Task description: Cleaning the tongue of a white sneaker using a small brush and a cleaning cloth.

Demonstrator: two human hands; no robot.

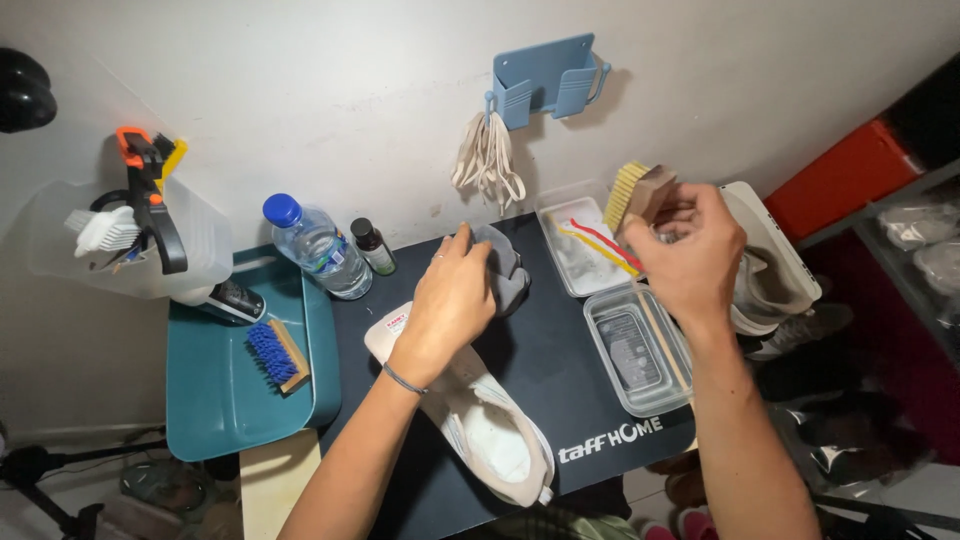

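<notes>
While the right hand [690,250] grips a wooden brush [638,193], bristles turned left, the left hand [452,300] closes its fingers on a grey cloth [505,270] above the white shoe [470,410]. Two clear trays [640,350] lie under the right fingers; a water bottle [315,245] and blue brush [275,355] stand left of the left ones.

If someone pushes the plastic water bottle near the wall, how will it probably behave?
The water bottle stands upright and narrow, so a push near its blue cap would probably tip it. It looks partly filled, so likely fairly heavy. Once on its side, its round body could roll.
</notes>
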